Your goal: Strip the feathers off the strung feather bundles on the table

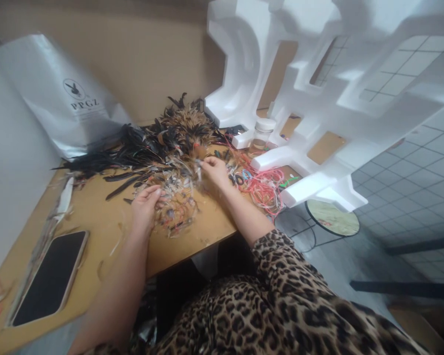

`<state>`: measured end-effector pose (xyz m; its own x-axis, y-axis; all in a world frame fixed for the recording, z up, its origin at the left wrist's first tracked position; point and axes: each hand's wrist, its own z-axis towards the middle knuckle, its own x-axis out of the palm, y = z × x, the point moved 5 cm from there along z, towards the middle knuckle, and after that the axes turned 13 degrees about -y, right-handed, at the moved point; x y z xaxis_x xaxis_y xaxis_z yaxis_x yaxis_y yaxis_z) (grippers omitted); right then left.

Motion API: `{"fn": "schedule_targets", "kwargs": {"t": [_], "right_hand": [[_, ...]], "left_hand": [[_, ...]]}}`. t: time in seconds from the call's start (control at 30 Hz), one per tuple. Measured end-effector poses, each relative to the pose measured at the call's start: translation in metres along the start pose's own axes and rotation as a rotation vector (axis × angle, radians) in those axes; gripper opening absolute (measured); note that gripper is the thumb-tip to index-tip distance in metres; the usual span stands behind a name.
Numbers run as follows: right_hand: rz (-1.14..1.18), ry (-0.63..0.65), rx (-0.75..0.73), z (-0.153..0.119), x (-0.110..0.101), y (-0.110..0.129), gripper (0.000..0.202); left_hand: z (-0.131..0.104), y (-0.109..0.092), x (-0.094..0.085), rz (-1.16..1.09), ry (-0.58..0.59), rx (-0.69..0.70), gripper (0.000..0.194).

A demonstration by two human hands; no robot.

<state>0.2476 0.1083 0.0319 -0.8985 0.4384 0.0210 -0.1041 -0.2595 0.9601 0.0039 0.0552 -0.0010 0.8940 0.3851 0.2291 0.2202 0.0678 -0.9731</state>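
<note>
My right hand (216, 172) is pinched shut over the feather heap, with a small pale feather (198, 170) at its fingertips. My left hand (146, 204) is closed, thumb against fingers, at the left side of a loose pile of short feathers (175, 212). What it pinches is too blurred to make out. Behind both hands lies a bunch of brown feathers (187, 123), and long black feathers (129, 148) spread to its left. Just right of my right hand are the dark handles of scissors (238, 179).
A tangle of pink and white string (264, 185) lies by the table's right edge. White foam packing (240, 64) stands at the right, beside a lidded jar (262, 134). A silver bag (66, 98) leans at the back left; a phone (50, 278) lies front left. A round stool (333, 217) stands below.
</note>
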Motion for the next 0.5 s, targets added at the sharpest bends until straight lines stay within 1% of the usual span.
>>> {"fn": "schedule_targets", "kwargs": {"t": [0.07, 0.1, 0.17, 0.23, 0.3, 0.37, 0.5], "right_hand": [[-0.123, -0.097, -0.005, 0.02, -0.029, -0.007, 0.025], [-0.212, -0.123, -0.008, 0.027, -0.041, -0.01, 0.026], [-0.433, -0.168, -0.022, 0.037, -0.06, -0.014, 0.027], [-0.664, -0.24, -0.025, 0.04, -0.074, -0.017, 0.025], [-0.853, -0.3, -0.039, 0.04, -0.081, -0.017, 0.021], [-0.974, -0.34, -0.08, 0.038, -0.082, -0.016, 0.021], [-1.05, -0.364, -0.212, 0.032, -0.078, -0.012, 0.033]], "left_hand": [[0.001, 0.001, 0.0, 0.015, -0.003, 0.002, 0.034], [0.001, 0.002, -0.001, 0.02, -0.004, 0.005, 0.034], [0.003, 0.003, -0.002, 0.022, -0.002, 0.013, 0.033], [0.004, 0.004, -0.003, 0.019, 0.005, 0.019, 0.033], [0.005, 0.004, -0.004, 0.019, 0.002, 0.022, 0.033], [0.006, 0.003, -0.006, 0.02, -0.011, 0.026, 0.033], [0.009, 0.003, -0.008, 0.015, -0.038, 0.028, 0.033]]}}
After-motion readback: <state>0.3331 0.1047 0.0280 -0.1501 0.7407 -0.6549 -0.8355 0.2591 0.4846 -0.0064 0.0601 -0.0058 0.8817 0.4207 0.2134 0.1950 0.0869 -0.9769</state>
